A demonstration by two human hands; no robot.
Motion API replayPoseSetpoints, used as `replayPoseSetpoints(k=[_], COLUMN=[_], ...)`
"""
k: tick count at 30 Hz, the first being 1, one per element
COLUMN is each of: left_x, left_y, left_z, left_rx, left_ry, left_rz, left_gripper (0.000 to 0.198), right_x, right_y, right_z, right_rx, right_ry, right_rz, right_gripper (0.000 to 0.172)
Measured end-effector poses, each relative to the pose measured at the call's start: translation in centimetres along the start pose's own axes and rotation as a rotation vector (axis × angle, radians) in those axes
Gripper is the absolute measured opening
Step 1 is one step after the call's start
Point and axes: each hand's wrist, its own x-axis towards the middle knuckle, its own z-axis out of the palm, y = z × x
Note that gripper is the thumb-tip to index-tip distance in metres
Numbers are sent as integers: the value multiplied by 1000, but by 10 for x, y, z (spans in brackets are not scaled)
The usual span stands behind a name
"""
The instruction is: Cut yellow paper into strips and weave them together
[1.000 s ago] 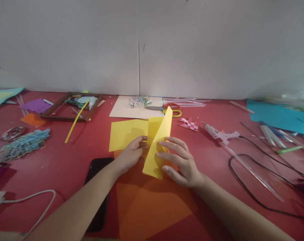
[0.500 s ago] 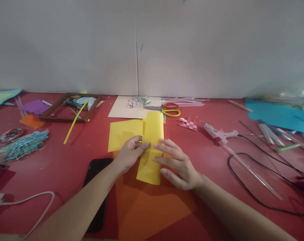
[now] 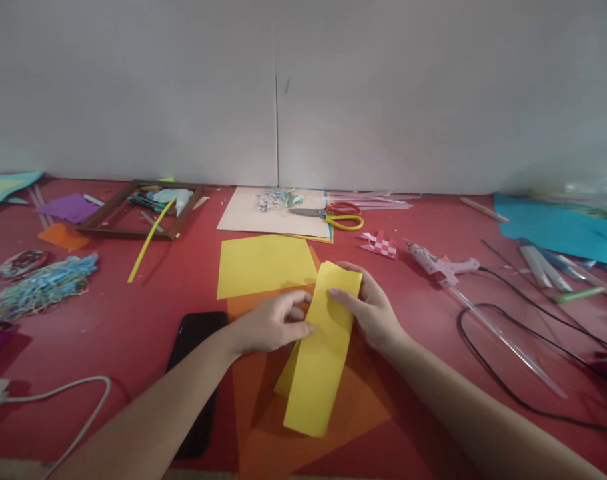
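A folded strip of yellow paper (image 3: 323, 360) is held up over orange paper (image 3: 263, 427) in the middle of the table. My right hand (image 3: 378, 310) grips its upper right edge, thumb on the front and fingers behind. My left hand (image 3: 276, 323) is at the strip's left edge, thumb against it and fingers curled, some hidden behind the paper. A second layer shows at the strip's lower left. Just beyond my hands lies a flat yellow sheet (image 3: 263, 263), partly over the orange paper.
Scissors (image 3: 328, 215) lie on beige paper (image 3: 243, 217) at the back. To the right are a pink woven fish (image 3: 381, 245), a glue gun (image 3: 441, 263) with its cord and a blue sheet (image 3: 558, 227). On the left are a black phone (image 3: 196, 400) and a wooden frame (image 3: 118, 235).
The yellow paper has turned over and come nearer to me, now tilted as a narrower strip. My right hand has gone from spread fingers to gripping its upper edge.
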Motion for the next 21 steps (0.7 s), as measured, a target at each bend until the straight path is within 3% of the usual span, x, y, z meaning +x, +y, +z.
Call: replayPoseSetpoints(k=[5,8,12,21], left_x=[7,8,7,1], left_y=[0,-1,-3,0], left_z=[3,4,5,5], left_rx=[113,176,174,186], left_ry=[229,284,207,108], left_rz=[121,143,73,55], left_gripper=[28,33,36,34], right_x=[-7,-9,-5,-3], right_y=[-2,-4,-3,-1], right_z=[7,9,3,0], right_rx=[-34,-40,-167,-279], right_ry=[-123,-140,-67,-80], right_rz=[14,-2,-57,-36], right_gripper=[62,54,29,35])
